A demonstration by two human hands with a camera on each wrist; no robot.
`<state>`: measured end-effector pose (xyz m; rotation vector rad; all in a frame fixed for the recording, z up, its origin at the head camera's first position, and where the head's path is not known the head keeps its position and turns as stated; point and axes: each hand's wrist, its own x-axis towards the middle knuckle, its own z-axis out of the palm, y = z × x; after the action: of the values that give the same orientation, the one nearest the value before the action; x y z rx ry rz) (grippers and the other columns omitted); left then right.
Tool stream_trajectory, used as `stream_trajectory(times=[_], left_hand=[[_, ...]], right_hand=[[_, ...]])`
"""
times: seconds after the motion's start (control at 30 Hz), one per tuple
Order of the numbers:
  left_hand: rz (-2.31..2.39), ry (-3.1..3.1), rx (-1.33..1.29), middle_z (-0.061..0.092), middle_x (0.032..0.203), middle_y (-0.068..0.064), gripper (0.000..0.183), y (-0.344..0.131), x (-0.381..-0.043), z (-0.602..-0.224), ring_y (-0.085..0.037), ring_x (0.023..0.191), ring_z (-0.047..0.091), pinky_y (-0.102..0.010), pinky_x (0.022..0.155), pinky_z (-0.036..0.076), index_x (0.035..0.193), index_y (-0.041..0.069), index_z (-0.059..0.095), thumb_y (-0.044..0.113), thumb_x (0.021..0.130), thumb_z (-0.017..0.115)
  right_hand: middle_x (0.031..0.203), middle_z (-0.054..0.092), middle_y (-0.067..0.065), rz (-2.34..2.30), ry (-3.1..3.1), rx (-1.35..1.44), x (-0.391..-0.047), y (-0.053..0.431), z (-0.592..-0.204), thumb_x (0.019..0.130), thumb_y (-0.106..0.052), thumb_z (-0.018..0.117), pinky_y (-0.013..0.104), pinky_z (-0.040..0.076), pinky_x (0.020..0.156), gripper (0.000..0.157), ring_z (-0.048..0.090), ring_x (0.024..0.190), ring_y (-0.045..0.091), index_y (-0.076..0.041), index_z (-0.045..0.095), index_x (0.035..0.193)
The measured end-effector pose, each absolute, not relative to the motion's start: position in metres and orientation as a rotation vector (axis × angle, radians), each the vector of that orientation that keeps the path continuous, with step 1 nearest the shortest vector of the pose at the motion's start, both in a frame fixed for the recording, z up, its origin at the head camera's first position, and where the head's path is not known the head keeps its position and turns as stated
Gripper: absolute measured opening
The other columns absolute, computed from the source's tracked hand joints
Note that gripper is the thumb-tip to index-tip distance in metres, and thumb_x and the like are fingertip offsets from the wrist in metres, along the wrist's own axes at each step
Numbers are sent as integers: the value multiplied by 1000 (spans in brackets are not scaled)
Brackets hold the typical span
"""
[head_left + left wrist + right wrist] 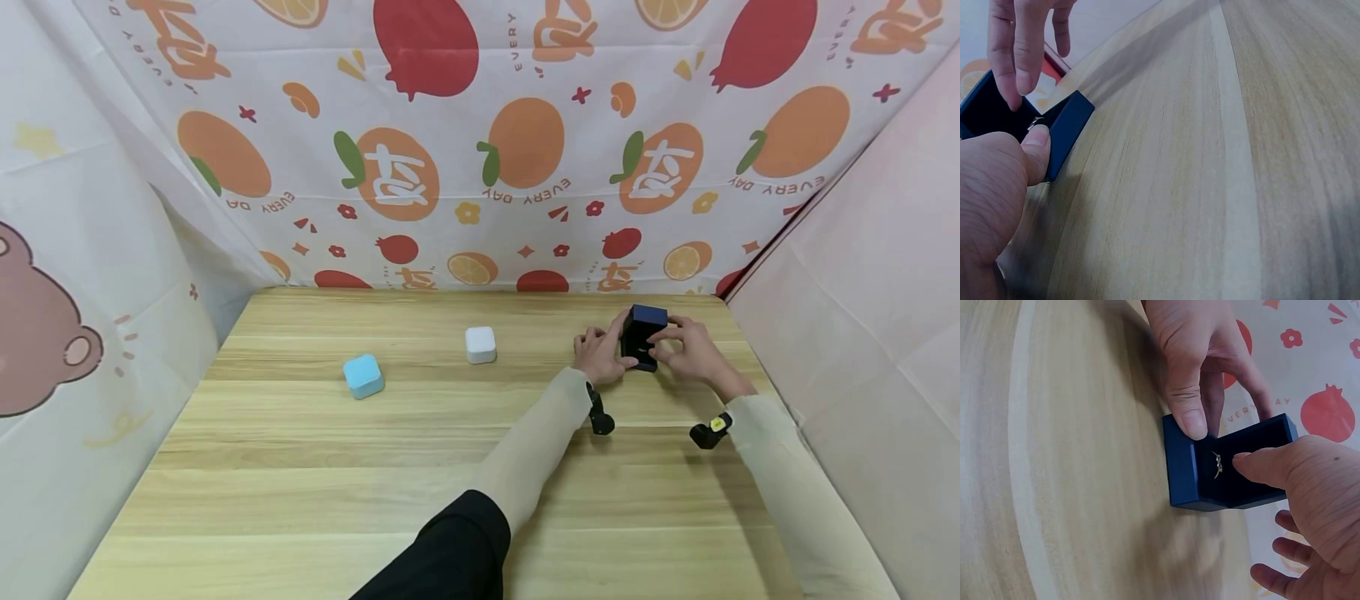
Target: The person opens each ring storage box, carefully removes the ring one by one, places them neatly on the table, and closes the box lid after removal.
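A dark blue ring box [649, 317] stands with its lid raised near the back right of the table. My left hand [600, 354] grips the box from its left side, the thumb lying over the base's edge. Inside the box sits a ring [1217, 464] with a small ornament, upright in the dark lining. My right hand [692, 354] is at the box's right side. In the right wrist view, one digit reaches in close to the ring, while the other fingers are loosely spread outside. Whether that fingertip touches the ring I cannot tell.
A white rounded block [480, 345] lies left of the hands, and a light blue one [363, 377] farther left. The wooden table [315, 500] meets a fruit-print cloth [450, 192] at the back. A pale cloth wall [862, 292] rises close on the right.
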<state>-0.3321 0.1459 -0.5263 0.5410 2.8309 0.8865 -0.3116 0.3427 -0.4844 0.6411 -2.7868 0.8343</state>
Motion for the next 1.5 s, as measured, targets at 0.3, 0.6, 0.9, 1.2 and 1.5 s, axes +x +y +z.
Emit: stream_trajectory(times=[0.3,0.6,0.9,1.2,1.5], left_hand=[[885,2836,543,64,141,11,93,147,-335,-529,-20,135,45,-42,108,29,162,42,3,47,95,67],[878,2829,548,63,142,11,92,146,-336,-528,-20,137,44,-41,108,29,162,42,2,47,96,66],[884,2823,543,61,144,12,93,144,-335,-525,-21,136,44,-42,109,28,162,41,2,46,96,66],[909,2823,552,62,143,11,93,144,-332,-526,-22,135,45,-40,104,29,163,39,5,44,95,69],[875,2845,543,62,142,12,94,145,-333,-523,-21,135,45,-40,104,30,162,41,4,46,94,69]], right_hand=[[113,68,38,835,-2790,635,-312,342,-491,85,0,75,76,33,105,15,45,128,65,5,76,99],[111,68,36,805,-2789,651,-312,339,-495,85,0,77,74,38,103,13,50,123,63,4,77,97],[119,64,39,807,-2830,575,-313,335,-500,86,-1,76,70,43,99,15,57,115,58,5,75,99],[118,66,35,869,-2874,470,-312,334,-504,88,-6,75,68,44,99,15,60,113,54,4,76,99],[114,66,34,860,-2847,460,-314,333,-504,86,-6,76,67,45,96,14,60,110,53,3,76,96]])
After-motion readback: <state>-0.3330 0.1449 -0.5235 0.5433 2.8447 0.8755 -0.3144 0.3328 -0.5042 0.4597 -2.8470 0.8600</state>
